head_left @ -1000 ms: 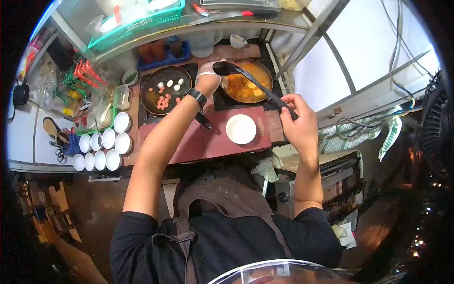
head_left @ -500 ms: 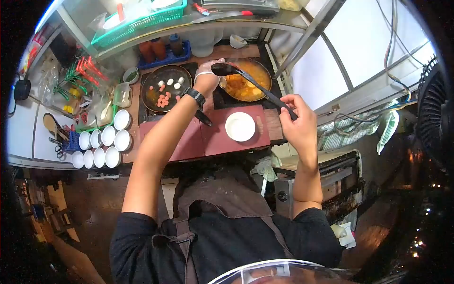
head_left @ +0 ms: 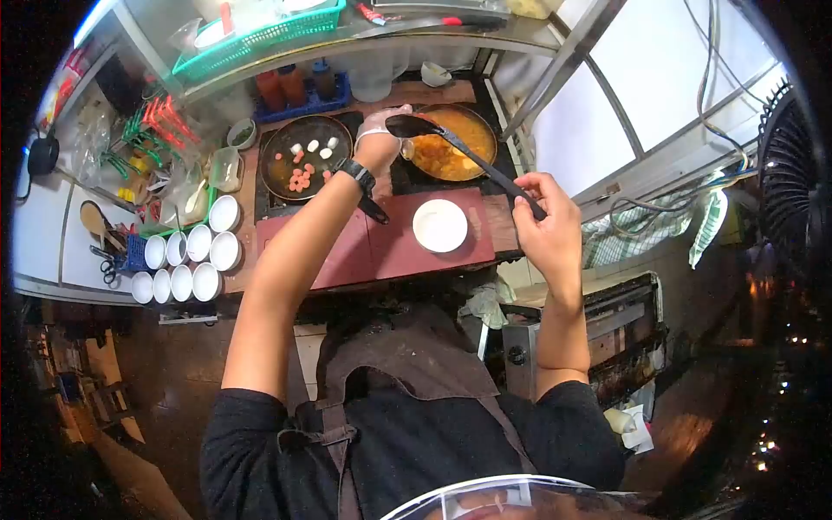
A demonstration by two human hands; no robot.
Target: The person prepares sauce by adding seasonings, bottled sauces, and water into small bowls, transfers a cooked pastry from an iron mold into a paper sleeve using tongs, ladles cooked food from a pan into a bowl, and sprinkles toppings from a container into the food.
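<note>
My right hand (head_left: 546,221) is closed around the handle of a black ladle (head_left: 481,165). The ladle's head hangs over the left side of a pan of orange-red sauce (head_left: 477,130), beside my left hand. My left hand (head_left: 383,139), in what looks like a clear plastic glove, is between the two pans with its fingers curled; what they hold is hidden. A white bowl (head_left: 440,225) stands on the red board (head_left: 381,251) in front of the pans. The left pan (head_left: 282,178) contains pink slices and white pieces.
Several white bowls (head_left: 205,282) cluster at the left of the counter. Behind the pans stand sauce bottles (head_left: 293,87) in a blue tray, under a shelf with a green basket (head_left: 260,39). A black fan (head_left: 793,173) is at far right.
Both hands and the ladle hold nearly the same position. The view has shifted very slightly.
</note>
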